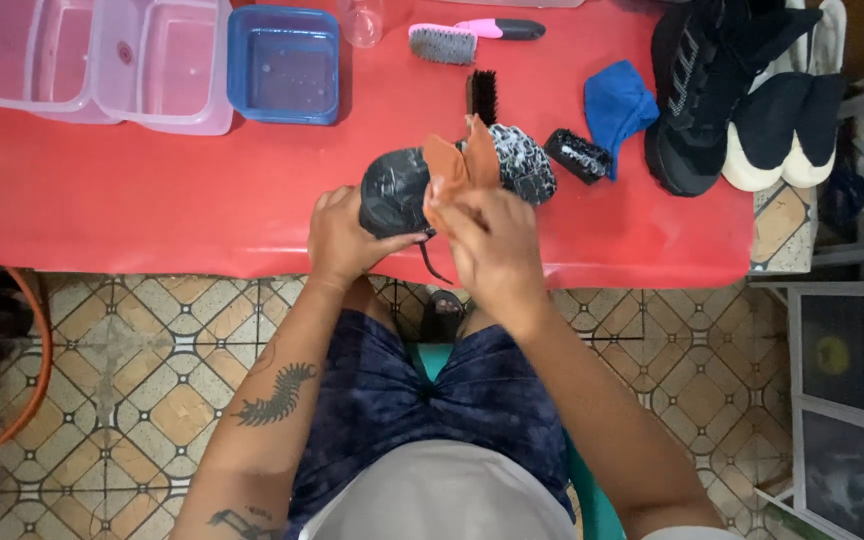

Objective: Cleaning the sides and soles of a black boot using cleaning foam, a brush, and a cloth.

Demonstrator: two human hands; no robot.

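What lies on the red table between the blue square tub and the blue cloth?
In the head view, between the blue square tub and the blue cloth lie a grey-bristled brush with a pink-and-black handle and a small black-bristled brush.

The person wears dark blue shorts (392,400) with a mottled, washed pattern, well below the fingers, and a light grey top (442,495) whose hem shows at the bottom edge of the view. Both forearms are bare, with no sleeves, watch or bracelet on them. The left hand (344,238) and the right hand (492,245) carry no gloves or rings that can be seen. The left forearm bears a dark tattoo (277,395) shaped like a centipede with many fine legs, back from the fingers past the wrist. A second dark tattoo (242,520) sits further up that arm, partly cut off by the frame.
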